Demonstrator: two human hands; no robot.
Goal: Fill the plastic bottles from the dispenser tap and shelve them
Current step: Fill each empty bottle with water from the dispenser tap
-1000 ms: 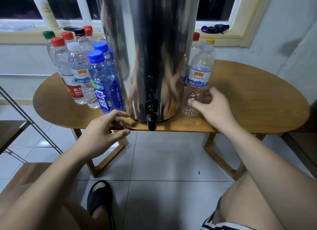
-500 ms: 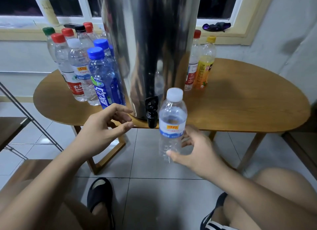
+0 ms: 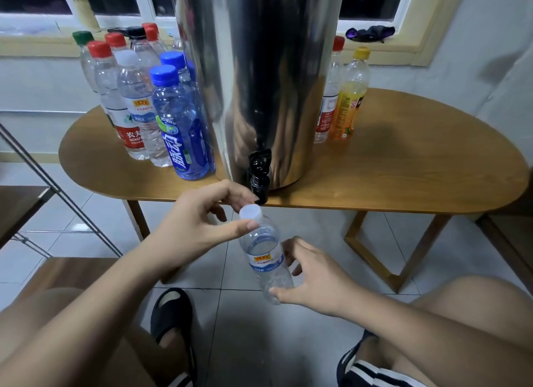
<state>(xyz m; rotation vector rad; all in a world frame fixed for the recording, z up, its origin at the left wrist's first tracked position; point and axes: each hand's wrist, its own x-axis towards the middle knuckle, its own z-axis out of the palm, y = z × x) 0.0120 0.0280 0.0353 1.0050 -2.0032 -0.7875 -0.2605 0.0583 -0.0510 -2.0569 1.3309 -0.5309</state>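
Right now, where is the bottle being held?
Head view, centre: the held bottle tilts just below the black tap, in front of the table, right hand gripping its lower body and left hand pinching its white cap.

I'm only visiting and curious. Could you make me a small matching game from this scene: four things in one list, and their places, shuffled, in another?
Things:
1. white-capped bottle
2. front blue-capped bottle
3. yellow-capped bottle
4. black tap

Places:
A. on the table, right of the dispenser
B. at the dispenser's base, over the table edge
C. held by the right hand, left hand at its cap
D. on the table, left of the dispenser

Pairs: 1-C, 2-D, 3-A, 4-B
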